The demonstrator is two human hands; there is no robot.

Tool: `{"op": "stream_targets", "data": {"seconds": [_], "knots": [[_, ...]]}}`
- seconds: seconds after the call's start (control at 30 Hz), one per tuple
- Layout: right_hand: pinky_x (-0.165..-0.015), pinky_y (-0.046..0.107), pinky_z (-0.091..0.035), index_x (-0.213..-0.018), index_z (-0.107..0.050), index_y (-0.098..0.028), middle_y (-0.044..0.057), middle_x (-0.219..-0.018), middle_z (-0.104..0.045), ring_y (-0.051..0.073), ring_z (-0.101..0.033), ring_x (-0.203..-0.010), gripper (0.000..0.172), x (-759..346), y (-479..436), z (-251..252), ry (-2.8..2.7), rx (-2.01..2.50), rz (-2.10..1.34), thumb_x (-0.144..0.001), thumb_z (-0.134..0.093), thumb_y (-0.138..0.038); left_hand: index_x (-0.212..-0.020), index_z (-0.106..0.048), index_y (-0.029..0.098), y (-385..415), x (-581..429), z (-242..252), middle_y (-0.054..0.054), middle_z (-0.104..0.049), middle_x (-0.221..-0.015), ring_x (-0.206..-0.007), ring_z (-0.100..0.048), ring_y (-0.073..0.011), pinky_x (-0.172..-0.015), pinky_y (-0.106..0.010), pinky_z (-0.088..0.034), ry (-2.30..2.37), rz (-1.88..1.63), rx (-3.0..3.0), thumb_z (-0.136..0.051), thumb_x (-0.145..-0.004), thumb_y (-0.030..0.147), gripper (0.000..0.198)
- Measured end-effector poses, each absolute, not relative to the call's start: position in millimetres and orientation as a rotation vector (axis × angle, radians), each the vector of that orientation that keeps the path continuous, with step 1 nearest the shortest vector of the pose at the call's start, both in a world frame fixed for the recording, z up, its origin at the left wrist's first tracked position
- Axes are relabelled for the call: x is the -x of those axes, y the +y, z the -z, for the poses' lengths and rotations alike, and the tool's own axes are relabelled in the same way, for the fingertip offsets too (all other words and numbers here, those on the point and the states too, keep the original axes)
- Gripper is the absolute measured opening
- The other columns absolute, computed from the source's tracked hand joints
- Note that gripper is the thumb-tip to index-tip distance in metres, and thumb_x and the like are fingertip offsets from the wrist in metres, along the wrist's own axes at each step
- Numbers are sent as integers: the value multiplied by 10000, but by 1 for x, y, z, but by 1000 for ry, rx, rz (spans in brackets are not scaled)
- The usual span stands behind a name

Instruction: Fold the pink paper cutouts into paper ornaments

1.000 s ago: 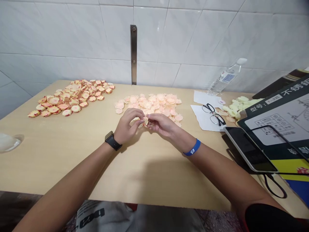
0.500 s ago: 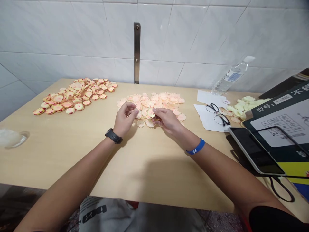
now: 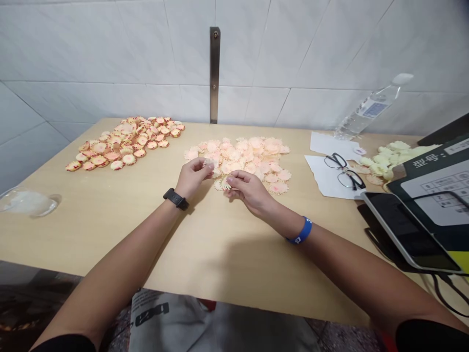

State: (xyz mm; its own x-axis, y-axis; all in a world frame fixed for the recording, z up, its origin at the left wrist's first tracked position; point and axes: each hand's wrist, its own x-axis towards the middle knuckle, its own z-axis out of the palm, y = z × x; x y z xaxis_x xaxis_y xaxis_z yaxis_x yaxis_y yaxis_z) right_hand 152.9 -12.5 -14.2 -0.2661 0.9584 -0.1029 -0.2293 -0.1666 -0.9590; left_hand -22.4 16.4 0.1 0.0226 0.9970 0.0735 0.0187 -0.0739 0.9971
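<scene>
A pile of pale pink paper flowers (image 3: 252, 154) lies in the middle of the wooden table (image 3: 220, 244). My left hand (image 3: 193, 176), with a black watch at the wrist, is closed in a pinch on a small pale flower at the pile's near left edge. My right hand (image 3: 247, 189), with a blue wristband, is closed on another pale pink flower (image 3: 224, 184) just beside it. The two hands are a few centimetres apart.
A heap of red-and-yellow flowers (image 3: 124, 142) lies at the back left, pale yellow flowers (image 3: 384, 159) at the right. Glasses (image 3: 344, 170) rest on white paper. A tablet (image 3: 406, 230), a printed box (image 3: 436, 186), a water bottle (image 3: 370, 110) and a clear plastic piece (image 3: 27, 201) are nearby.
My hands, joined over one flower a second ago, have drawn slightly apart, each now pinching a flower. The camera view has shifted, so everything sits further right and higher.
</scene>
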Motion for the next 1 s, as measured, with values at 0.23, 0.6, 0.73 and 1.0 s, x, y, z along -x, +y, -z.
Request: {"op": "stream_targets", "data": {"seconds": [0.23, 0.6, 0.73, 1.0], "knots": [[-486, 245, -498, -833, -595, -184, -19, -634, -615, 125, -606, -557, 360, -146, -16, 26, -1214, 933, -1597, -663, -788, -435, -693, -672, 161, 16, 23, -4, -8, -627, -688, -691, -554, -137, -688, -273, -450, 1306, -1234, -1501, -692, -716, 372, 213], [-484, 244, -477, -685, -639, -162, -6, -602, -602, 101, -558, -506, 330, -147, -19, 24, -1398, 843, -1570, -700, -753, -471, -773, -724, 174, 20, 25, 1, -25, -655, -740, -671, -539, -138, -603, -261, -423, 1330, -1202, -1367, -714, -709, 433, 267], [-464, 228, -456, -632, -611, -164, -10, -544, -581, 99, -541, -486, 343, -146, -19, 25, -1403, 875, -1600, -695, -758, -468, -874, -741, 171, 20, 26, -2, -51, -699, -858, -739, -571, -158, -705, -291, -462, 1434, -1227, -1505, -673, -761, 382, 248], [-402, 210, -391, -590, -535, -171, -11, -522, -557, 94, -511, -468, 404, -150, -17, 18, -1311, 975, -1540, -680, -773, -485, -836, -715, 161, 8, 20, -8, -66, -706, -840, -778, -615, -172, -731, -291, -489, 1247, -1179, -1763, -576, -852, 400, 277]]}}
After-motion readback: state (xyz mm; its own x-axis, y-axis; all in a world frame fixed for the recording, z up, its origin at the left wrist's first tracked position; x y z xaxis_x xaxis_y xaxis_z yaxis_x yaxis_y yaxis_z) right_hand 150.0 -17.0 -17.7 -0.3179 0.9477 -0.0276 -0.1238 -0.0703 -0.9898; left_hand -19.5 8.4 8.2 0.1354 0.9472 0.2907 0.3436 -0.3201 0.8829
